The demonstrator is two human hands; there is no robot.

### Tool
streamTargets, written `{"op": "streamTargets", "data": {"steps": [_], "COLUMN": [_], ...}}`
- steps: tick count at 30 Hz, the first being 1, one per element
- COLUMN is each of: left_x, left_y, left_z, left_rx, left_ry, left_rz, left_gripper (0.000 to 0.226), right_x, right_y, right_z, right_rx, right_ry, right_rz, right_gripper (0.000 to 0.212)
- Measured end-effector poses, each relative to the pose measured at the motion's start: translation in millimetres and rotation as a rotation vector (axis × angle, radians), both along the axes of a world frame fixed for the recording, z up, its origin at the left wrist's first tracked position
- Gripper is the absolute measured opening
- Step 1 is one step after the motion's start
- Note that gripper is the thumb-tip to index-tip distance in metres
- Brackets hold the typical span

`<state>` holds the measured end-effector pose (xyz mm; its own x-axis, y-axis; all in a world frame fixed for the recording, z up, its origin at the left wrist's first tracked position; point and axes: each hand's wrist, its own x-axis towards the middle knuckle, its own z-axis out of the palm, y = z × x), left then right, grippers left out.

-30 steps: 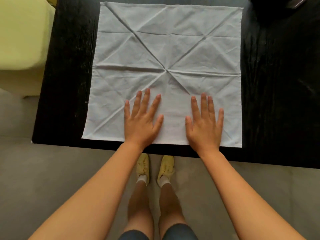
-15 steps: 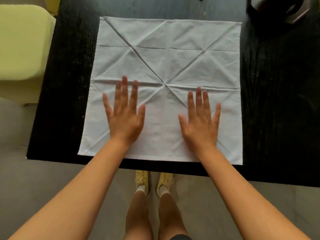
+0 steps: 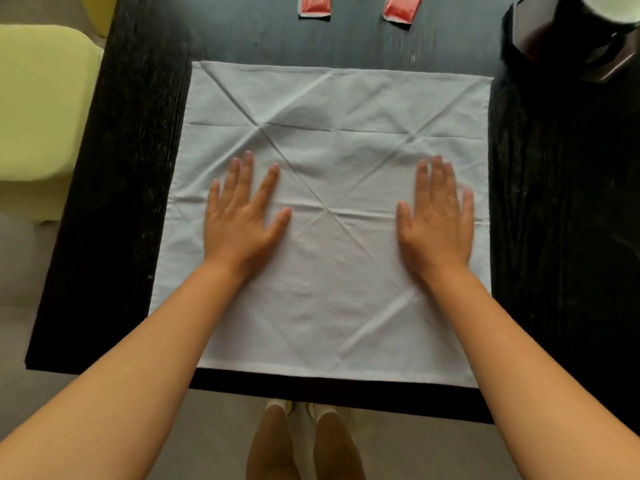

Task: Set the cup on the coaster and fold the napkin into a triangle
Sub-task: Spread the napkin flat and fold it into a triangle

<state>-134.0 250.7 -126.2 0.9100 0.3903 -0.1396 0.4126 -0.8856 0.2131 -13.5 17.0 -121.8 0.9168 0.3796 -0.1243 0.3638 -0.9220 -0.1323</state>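
A white square napkin (image 3: 332, 133) lies spread flat on the black table (image 3: 114, 202), marked with diagonal and horizontal creases. My left hand (image 3: 242, 220) rests palm down on its left half, fingers apart. My right hand (image 3: 436, 223) lies flat on its right half, fingers close together and slightly blurred. At the far right corner a dark cup (image 3: 588, 15) with a pale inside stands on a dark angular coaster (image 3: 609, 69), both cut off by the frame edge.
Two red packets (image 3: 315, 6) (image 3: 401, 10) lie at the table's far edge. A pale yellow seat (image 3: 38, 98) stands left of the table. The table's near edge runs just past the napkin; my legs and shoes (image 3: 304, 441) show below it.
Both hands have slid away from me and apart over the napkin, the left toward the left, the right toward the right. The view has tilted up, showing the packets and cup.
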Motion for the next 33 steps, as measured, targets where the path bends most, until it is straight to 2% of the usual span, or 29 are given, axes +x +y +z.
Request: {"op": "streamTargets", "data": {"steps": [3,5,6,7,8,10,12,17,20,26,31,33], "left_x": [0,9,18,28,39,64,92,142,143,118,121,122], "left_y": [16,21,20,16,9,-7,-17,3,38,121,116,85], "left_z": [-1,0,4,8,10,11,4,-8,-7,-9,-2,7], "left_rx": [0.012,-0.052,-0.093,-0.100,-0.069,-0.005,0.015,0.038,0.017,0.040,0.078,0.101], "left_ry": [-0.007,-0.041,-0.081,-0.133,-0.184,-0.215,-0.150,-0.048,-0.048,-0.055,-0.030,-0.094], "left_rz": [0.211,0.505,0.625,0.649,0.557,0.172,-0.119,-0.250,-0.210,0.012,0.225,0.192], "left_gripper": [0.070,0.070,0.071,0.071,0.069,0.062,0.056,0.054,0.060,0.069,0.071,0.069], "right_x": [19,23,23,21,19,20,32,91,124,158,155,145], "right_y": [-16,-13,-7,2,15,45,71,92,80,33,36,33], "right_z": [4,7,9,11,11,7,2,-8,-7,-9,-2,4], "right_rx": [-0.024,-0.029,-0.015,0.016,0.050,0.079,0.073,0.069,0.077,0.013,0.051,0.050], "right_ry": [-0.051,-0.069,-0.082,-0.097,-0.106,-0.091,-0.046,-0.001,-0.020,-0.140,-0.130,-0.151], "right_rz": [-0.245,-0.371,-0.378,-0.323,-0.209,0.064,0.165,0.127,0.055,-0.270,-0.374,-0.306], "right_gripper": [0.066,0.068,0.068,0.067,0.065,0.061,0.058,0.058,0.060,0.064,0.068,0.068]}}
